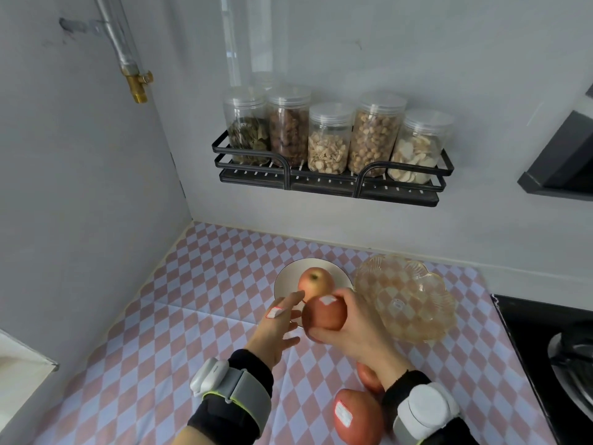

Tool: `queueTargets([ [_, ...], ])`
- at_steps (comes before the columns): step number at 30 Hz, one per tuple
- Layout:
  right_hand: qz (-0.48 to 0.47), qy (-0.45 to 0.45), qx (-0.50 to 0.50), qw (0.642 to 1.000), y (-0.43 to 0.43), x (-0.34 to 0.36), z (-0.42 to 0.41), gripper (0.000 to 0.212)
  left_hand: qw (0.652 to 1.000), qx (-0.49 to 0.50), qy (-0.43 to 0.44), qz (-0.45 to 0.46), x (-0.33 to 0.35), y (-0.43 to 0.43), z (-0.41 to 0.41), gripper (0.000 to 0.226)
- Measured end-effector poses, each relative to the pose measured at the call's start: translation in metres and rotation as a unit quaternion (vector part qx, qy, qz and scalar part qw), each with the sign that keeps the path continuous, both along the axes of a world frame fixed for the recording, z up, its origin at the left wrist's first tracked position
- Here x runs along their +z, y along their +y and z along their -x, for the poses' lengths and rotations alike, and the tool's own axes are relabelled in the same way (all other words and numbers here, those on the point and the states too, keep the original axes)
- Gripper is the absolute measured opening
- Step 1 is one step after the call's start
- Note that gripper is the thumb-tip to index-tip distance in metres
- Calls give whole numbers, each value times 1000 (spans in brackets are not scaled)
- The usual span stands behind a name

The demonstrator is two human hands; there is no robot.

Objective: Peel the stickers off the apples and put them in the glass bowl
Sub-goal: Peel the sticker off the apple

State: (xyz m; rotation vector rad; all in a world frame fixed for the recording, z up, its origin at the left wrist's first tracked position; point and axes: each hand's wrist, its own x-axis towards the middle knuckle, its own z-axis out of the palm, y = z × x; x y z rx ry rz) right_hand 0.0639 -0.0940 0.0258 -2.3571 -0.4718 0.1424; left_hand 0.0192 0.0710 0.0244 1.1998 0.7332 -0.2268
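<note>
My right hand (356, 329) grips a red apple (324, 316) with a white sticker (328, 300) on its top, held above the checked cloth just in front of the white bowl. My left hand (277, 329) is beside it with fingers spread straight, and a peeled white sticker (273, 312) clings to the back of a finger. Another apple (316, 282) sits in the white bowl (285, 281). The glass bowl (407, 300) stands to the right with a sticker (398, 304) inside. Near me lie a stickered apple (359, 415) and a second one (369, 377), partly hidden by my wrist.
A black wall rack (330, 181) holds several jars of dried food above the counter. A black stove (552, 358) borders the cloth on the right. The left wall meets the counter at the corner, and a pale ledge (22, 358) juts in at the left.
</note>
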Motion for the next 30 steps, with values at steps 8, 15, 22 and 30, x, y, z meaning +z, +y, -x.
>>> queueTargets([
  [8, -177, -9, 66, 982, 8, 37, -2, 63, 982, 24, -74, 175, 29, -9, -10, 48],
  [15, -218, -39, 53, 974, 6, 48, -3, 30, 993, -5, -82, 89, 29, -2, -10, 73],
  [22, -233, 13, 51, 971, 4, 51, -4, 32, 993, 17, -89, 82, 30, -2, -10, 69],
  [30, -279, 54, 6, 959, 9, 52, -7, 13, 995, 12, -82, 63, 32, -3, -9, 77],
])
